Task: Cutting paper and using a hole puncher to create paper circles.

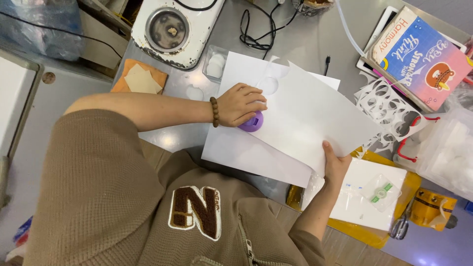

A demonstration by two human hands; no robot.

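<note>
My left hand [240,104], with a bead bracelet at the wrist, is closed over a purple round paper punch [252,123] and presses it on the edge of a white paper sheet [305,118]. My right hand [336,165] grips the near corner of that sheet, holding it slightly lifted. A round hole [268,85] shows in the sheet just beyond my left hand. A second white sheet [246,152] lies flat underneath on the metal table [305,44].
A small clear tray of white paper circles [215,64] sits beyond the sheets, next to a white single-burner stove [172,29]. Punched-out paper scrap [387,106], a colourful box [421,56], a yellow package [369,194] and scissors [400,227] crowd the right side.
</note>
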